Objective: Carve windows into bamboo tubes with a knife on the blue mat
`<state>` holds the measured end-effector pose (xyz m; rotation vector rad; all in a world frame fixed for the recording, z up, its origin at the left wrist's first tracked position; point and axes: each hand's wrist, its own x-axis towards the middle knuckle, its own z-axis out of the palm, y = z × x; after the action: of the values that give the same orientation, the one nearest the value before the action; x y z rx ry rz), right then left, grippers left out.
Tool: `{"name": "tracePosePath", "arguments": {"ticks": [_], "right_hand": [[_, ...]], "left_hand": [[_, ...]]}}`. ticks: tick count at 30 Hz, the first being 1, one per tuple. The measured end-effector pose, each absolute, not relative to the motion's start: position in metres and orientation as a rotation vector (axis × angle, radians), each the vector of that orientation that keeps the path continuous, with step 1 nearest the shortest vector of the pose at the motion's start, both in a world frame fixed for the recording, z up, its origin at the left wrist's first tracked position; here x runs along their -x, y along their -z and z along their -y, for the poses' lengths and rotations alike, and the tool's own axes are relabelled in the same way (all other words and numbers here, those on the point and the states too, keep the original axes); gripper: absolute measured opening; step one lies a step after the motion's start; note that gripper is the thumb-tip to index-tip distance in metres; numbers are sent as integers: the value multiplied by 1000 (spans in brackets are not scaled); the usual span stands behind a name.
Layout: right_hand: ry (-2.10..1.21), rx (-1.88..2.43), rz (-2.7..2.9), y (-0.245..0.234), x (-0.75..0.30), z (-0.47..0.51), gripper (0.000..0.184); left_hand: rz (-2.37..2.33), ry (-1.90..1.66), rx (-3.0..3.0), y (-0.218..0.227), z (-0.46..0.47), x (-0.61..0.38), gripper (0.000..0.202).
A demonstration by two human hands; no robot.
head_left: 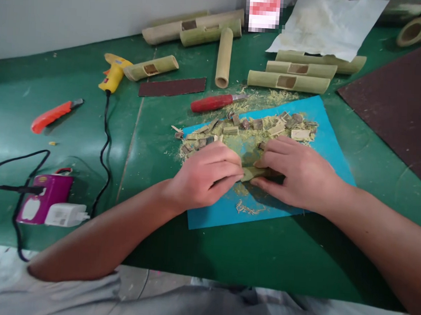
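Both hands meet over a blue sheet (207, 216) strewn with bamboo chips and dust. My right hand (298, 170) is wrapped round a short greenish bamboo piece (249, 173), which lies roughly level. At the piece's left end, my left hand (209, 174) has its fingers pressed together on it; whether anything else is in that hand is hidden. Bamboo offcuts (230, 130) lie in a band just beyond the hands. Past them rests a red-handled carving knife (214, 103), its blade pointing right.
Cut bamboo tubes (288, 81) lie at the back, one with a round open end (223, 58). On the left are a yellow glue gun (114, 73) with its cord, an orange utility knife (56, 115) and a purple power strip (51, 193). Dark brown sandpaper (399, 102) lies right.
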<state>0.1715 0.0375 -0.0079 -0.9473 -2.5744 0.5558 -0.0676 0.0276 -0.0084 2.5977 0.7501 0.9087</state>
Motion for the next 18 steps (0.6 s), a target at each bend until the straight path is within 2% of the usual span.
{"name": "tracePosePath", "arguments": {"ticks": [18], "right_hand": [[-595,960,2583,6,-172,-39,23]], "left_hand": [[-655,-919,-2752,10,-28,70,7]]}}
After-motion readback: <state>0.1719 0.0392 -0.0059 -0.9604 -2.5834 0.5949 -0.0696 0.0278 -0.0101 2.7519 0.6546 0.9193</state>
